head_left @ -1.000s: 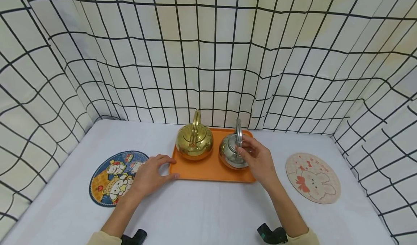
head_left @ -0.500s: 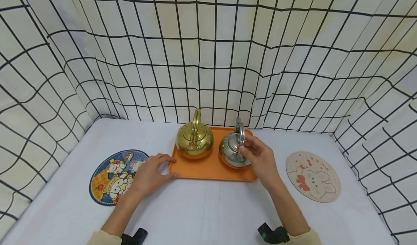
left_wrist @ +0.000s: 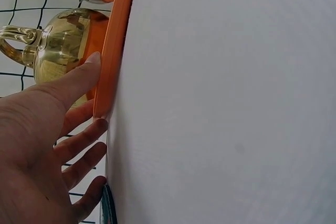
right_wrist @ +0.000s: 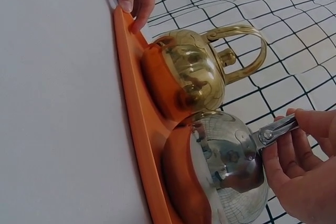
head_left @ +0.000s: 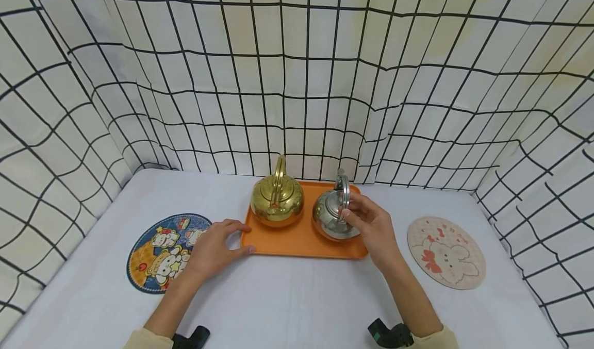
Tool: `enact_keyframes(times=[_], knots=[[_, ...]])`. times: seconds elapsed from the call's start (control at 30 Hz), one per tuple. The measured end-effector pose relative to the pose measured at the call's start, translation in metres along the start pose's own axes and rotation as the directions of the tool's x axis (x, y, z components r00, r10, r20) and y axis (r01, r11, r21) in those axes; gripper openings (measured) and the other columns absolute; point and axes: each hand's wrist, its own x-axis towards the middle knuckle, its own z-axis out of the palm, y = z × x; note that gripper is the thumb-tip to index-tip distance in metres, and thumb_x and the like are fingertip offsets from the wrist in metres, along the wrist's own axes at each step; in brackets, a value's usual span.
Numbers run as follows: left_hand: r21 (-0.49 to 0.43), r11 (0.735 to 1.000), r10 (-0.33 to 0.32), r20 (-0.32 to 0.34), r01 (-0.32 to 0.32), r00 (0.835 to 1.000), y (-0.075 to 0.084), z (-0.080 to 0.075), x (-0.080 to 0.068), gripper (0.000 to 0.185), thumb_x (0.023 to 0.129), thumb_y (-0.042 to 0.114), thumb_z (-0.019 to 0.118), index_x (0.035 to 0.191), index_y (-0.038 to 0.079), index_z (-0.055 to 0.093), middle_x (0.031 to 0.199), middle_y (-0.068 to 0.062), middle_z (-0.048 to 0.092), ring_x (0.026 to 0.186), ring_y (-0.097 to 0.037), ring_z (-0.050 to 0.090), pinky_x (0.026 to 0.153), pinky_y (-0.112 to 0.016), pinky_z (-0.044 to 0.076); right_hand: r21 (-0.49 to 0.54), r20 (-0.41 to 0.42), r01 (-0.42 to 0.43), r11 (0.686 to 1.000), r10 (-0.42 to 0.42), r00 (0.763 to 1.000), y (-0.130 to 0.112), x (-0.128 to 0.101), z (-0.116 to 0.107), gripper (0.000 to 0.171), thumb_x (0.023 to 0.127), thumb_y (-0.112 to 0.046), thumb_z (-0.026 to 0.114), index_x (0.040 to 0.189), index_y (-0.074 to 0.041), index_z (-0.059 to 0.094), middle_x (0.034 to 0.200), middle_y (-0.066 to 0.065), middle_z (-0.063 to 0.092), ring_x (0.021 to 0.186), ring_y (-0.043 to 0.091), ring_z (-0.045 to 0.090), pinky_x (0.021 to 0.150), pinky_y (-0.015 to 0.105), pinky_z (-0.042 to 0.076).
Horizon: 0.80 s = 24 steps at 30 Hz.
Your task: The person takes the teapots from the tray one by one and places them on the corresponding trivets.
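An orange tray (head_left: 297,248) lies at the far middle of the table with two metal teapots on it. On its left half stands a gold teapot (head_left: 277,202), its arched handle upright. To the right, a silver teapot (head_left: 331,216) rests on the tray, handle raised. My right hand (head_left: 373,228) pinches that handle between thumb and fingers, clearly so in the right wrist view. My left hand (head_left: 215,251) touches the tray's near left corner; in the left wrist view the thumb lies against the rim and the other fingers are loosely extended.
A round blue-and-orange cartoon mat (head_left: 160,253) lies left of the tray, partly behind my left hand. At the right lies a round pink rabbit mat (head_left: 447,253). White cloth (head_left: 301,302) covers the table, and a grid-patterned curtain (head_left: 297,81) surrounds the back and sides.
My right hand has shifted slightly right on the silver teapot's handle, and the handle has turned a little. The left hand and gold teapot stay in place.
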Motion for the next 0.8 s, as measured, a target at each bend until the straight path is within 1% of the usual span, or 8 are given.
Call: enact_keyframes(times=[0.17,0.4,0.5,0.63,0.8], knots=[[-0.004,1.0,-0.001,0.005,0.001,1.0,0.0,0.0,0.0,0.048,0.086,0.046,0.084,0.125,0.021,0.074,0.138,-0.01,0.068,0.131,-0.042,0.059,0.107,-0.067,0.048,0.026,-0.004,-0.012,1.0,0.012,1.0,-0.002,0.0,-0.002,0.041,0.101,-0.011,0.068,0.141,-0.018,0.064,0.117,0.002,0.065,0.111,0.014,0.064,0.094,0.016,0.057],[-0.007,1.0,0.011,-0.013,-0.011,1.0,-0.001,-0.001,0.0,0.047,0.086,0.047,0.084,0.124,0.021,0.075,0.136,-0.009,0.069,0.13,-0.042,0.06,0.107,-0.067,0.048,0.037,0.006,0.006,0.999,-0.006,1.0,-0.006,0.001,-0.005,0.043,0.1,-0.016,0.07,0.142,-0.021,0.063,0.115,-0.001,0.066,0.114,0.014,0.064,0.099,0.016,0.055],[-0.011,1.0,0.012,-0.015,-0.012,1.0,-0.001,0.0,0.0,0.047,0.085,0.047,0.084,0.124,0.022,0.075,0.137,-0.009,0.069,0.13,-0.041,0.06,0.106,-0.066,0.049,0.042,0.011,0.011,0.999,-0.012,1.0,-0.008,0.001,-0.007,0.044,0.101,-0.016,0.069,0.144,-0.021,0.063,0.115,-0.002,0.065,0.115,0.014,0.062,0.101,0.014,0.054],[-0.009,1.0,0.009,-0.012,-0.009,1.0,-0.001,0.0,0.0,0.047,0.086,0.048,0.083,0.125,0.022,0.075,0.138,-0.009,0.068,0.13,-0.041,0.06,0.106,-0.065,0.049,0.054,0.007,0.034,0.998,-0.035,0.999,-0.01,-0.001,-0.009,0.043,0.101,-0.013,0.069,0.143,-0.017,0.063,0.115,-0.005,0.065,0.114,0.012,0.062,0.102,0.013,0.053],[-0.005,1.0,0.006,-0.008,-0.006,1.0,0.0,-0.001,-0.001,0.048,0.086,0.048,0.083,0.125,0.022,0.074,0.14,-0.01,0.068,0.131,-0.041,0.059,0.107,-0.065,0.048,0.04,-0.002,0.045,0.998,-0.045,0.999,-0.011,-0.001,-0.013,0.042,0.101,-0.014,0.069,0.142,-0.015,0.063,0.116,-0.008,0.067,0.113,0.011,0.062,0.101,0.013,0.053]])
